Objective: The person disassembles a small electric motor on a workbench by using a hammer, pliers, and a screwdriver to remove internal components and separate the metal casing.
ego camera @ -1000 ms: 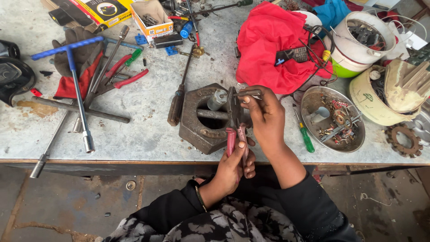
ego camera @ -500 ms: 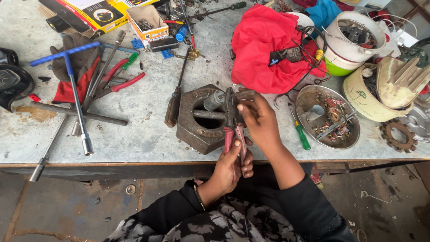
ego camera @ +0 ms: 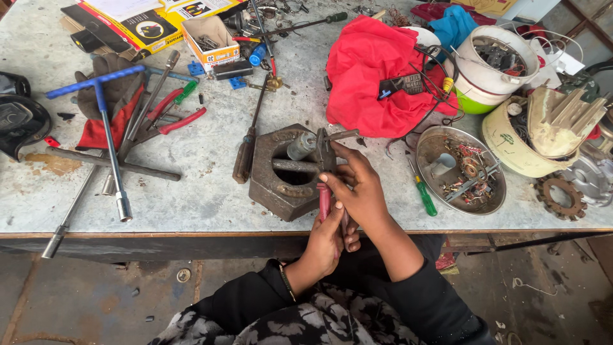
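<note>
A grey, scuffed workbench carries a rusty hexagonal iron block with a round hollow, near its front edge. A crumpled red cloth lies behind and right of the block; a round steel bowl of small parts sits right of it. At the block's right edge, the right hand steadies red-handled pliers, fingers curled around them. Below the block, the left hand grips the handles, fingers closed.

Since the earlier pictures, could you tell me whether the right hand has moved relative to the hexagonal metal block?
No: the right hand stays at the near right edge of the hexagonal metal block, on the pliers.
</note>
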